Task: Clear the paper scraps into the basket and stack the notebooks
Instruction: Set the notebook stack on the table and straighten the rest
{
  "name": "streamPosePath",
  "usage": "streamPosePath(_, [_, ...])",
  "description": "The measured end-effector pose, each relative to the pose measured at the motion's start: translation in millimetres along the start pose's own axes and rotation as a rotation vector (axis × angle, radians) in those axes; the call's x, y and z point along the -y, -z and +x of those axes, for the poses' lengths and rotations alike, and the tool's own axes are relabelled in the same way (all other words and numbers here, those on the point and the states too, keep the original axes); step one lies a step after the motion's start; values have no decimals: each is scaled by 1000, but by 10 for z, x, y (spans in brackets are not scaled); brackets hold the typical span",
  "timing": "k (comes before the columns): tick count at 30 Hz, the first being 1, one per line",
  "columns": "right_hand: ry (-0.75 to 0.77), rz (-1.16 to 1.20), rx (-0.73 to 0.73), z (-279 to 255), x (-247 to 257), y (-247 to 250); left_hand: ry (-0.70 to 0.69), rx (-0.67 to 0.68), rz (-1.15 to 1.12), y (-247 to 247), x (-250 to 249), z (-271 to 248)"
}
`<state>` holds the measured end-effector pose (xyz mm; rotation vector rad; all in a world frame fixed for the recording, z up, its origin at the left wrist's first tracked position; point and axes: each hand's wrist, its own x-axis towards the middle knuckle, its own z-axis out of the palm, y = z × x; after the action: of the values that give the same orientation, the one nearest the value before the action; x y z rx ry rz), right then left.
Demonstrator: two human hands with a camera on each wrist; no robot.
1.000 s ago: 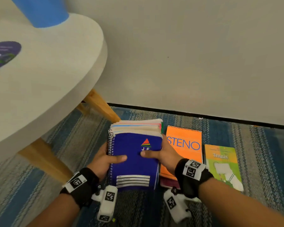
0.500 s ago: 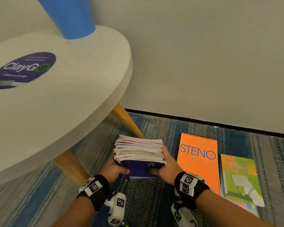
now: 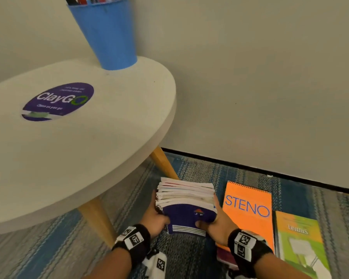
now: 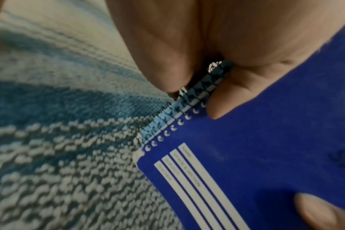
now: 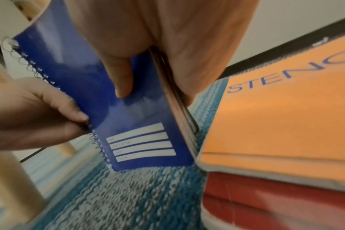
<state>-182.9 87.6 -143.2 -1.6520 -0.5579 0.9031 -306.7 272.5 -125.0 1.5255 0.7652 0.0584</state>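
A stack of notebooks (image 3: 186,200) with a blue spiral-bound cover (image 4: 266,147) on top hangs above the striped rug, tilted up at its far end. My left hand (image 3: 154,218) grips its spiral side, thumb on the cover. My right hand (image 3: 216,222) grips the opposite edge, thumb (image 5: 121,77) pressed on the blue cover (image 5: 128,116). An orange STENO pad (image 3: 248,210) lies on the rug to the right, on top of a red notebook (image 5: 276,194). A green Tennis notebook (image 3: 300,242) lies further right. No basket or paper scraps show.
A round white table (image 3: 109,154) with wooden legs (image 3: 98,218) stands at the left, its edge over the stack's left side. A blue cup (image 3: 109,35) of pens stands on it. The wall and black baseboard (image 3: 270,170) run behind the notebooks.
Both hands have lifted the stack off the rug and tilted its far end upward. My view has swung up, so the tabletop and blue cup now show.
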Motion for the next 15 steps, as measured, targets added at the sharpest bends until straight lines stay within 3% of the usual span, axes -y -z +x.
streamPosePath(4, [47,10,-3,-4,185,233,-67,36,122,-100,-429,-55])
streamPosePath(8, [75,66,-108,-77,489,670,-117,116,172,-328,-977,3])
streamPosePath(12, [123,199,-251,-247,1081,1212,-288,127,165,-729,-1649,23])
streamPosePath(15, [208,243,-349,-424,1503,1500,-354,144,27,-1080,-2236,-69])
